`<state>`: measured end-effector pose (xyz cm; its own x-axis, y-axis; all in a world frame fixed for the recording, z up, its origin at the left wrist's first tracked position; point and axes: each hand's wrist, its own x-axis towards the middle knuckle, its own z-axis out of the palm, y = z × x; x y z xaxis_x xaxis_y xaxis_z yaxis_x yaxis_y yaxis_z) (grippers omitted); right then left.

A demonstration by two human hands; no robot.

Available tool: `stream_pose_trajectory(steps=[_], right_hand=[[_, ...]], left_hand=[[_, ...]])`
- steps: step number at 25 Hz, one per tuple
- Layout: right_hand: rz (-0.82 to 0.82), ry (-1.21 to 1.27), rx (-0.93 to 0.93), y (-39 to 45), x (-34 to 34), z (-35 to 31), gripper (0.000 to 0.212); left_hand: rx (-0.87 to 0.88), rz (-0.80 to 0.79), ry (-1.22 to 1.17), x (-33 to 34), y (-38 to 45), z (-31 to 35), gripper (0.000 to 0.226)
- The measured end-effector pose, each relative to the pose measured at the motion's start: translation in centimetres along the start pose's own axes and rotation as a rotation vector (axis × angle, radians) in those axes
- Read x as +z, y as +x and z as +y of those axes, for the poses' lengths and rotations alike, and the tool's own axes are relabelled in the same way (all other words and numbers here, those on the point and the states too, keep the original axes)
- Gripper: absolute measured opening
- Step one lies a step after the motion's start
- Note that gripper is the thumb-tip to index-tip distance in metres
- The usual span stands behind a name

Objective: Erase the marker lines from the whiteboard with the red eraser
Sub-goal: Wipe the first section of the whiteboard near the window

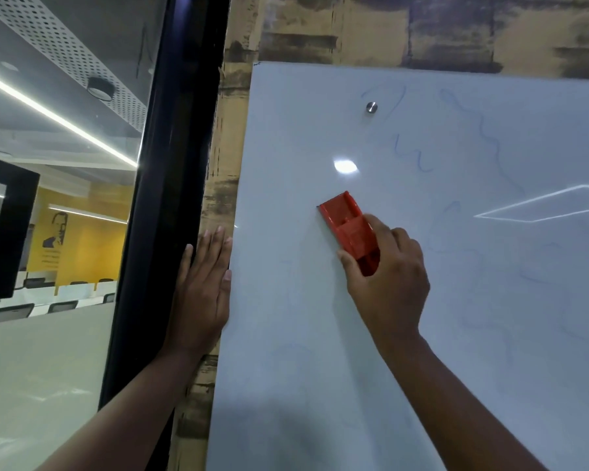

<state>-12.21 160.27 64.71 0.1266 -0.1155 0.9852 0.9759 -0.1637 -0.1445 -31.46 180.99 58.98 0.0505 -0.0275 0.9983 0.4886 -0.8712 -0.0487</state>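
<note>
Whiteboard (320, 334) fills most of the wall, glossy and stiff, its left edge running beside a strip of patterned wall and a black door frame (157, 198). Faint blue marker lines (419, 161) remain up and to the right, so there is open room that way; a metal stud (372, 106) sits near the top (worth steering round). The left hand (201, 294) lies flat against the board's edge, fingers straight and close together. The right hand (388, 283) wraps the lower end of the red eraser (347, 226), thumb on one side, fingers curled over the other. It looks like light, rigid plastic, pressed against the board; gripping its sides seems right, though the slick surface may let it skid.
</note>
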Motion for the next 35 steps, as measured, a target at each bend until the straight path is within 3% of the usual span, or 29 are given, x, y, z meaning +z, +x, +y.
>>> stream_pose_trajectory(steps=[2, 7, 11, 14, 20, 24, 31, 35], right_hand=[[-0.047, 0.02, -0.029, -1.7, 0.5, -1.4, 0.064], [-0.216, 0.04, -0.379, -8.2, 1.6, -3.3, 0.062], [-0.229, 0.003, -0.444, -7.7, 1.1, -2.6, 0.063], [-0.176, -0.021, -0.401, -5.9, 0.3, -1.6, 0.064], [-0.088, -0.044, -0.111, -3.3, -1.3, 1.7, 0.065], [-0.077, 0.033, -0.022, -3.7, -0.2, 0.0, 0.065], [-0.256, 0.026, -0.456, -7.8, 2.0, -4.6, 0.066], [-0.226, -0.021, -0.492, -5.4, 1.5, -3.6, 0.067]], left_hand=[[-0.007, -0.006, 0.004, 0.0, -0.7, 0.0, 0.056], [-0.03, -0.063, -0.005, -0.4, -1.8, 0.2, 0.057], [-0.029, -0.085, -0.021, -0.5, -2.3, 0.2, 0.057], [-0.022, -0.063, -0.019, -0.3, -2.8, 0.1, 0.057], [-0.013, -0.035, 0.002, -0.2, -5.3, 0.4, 0.055], [-0.032, -0.034, -0.004, -0.1, -5.4, 0.4, 0.055], [-0.016, -0.058, 0.001, -0.3, -5.5, 0.2, 0.06], [-0.011, -0.044, 0.007, -0.3, -5.7, 0.3, 0.058]])
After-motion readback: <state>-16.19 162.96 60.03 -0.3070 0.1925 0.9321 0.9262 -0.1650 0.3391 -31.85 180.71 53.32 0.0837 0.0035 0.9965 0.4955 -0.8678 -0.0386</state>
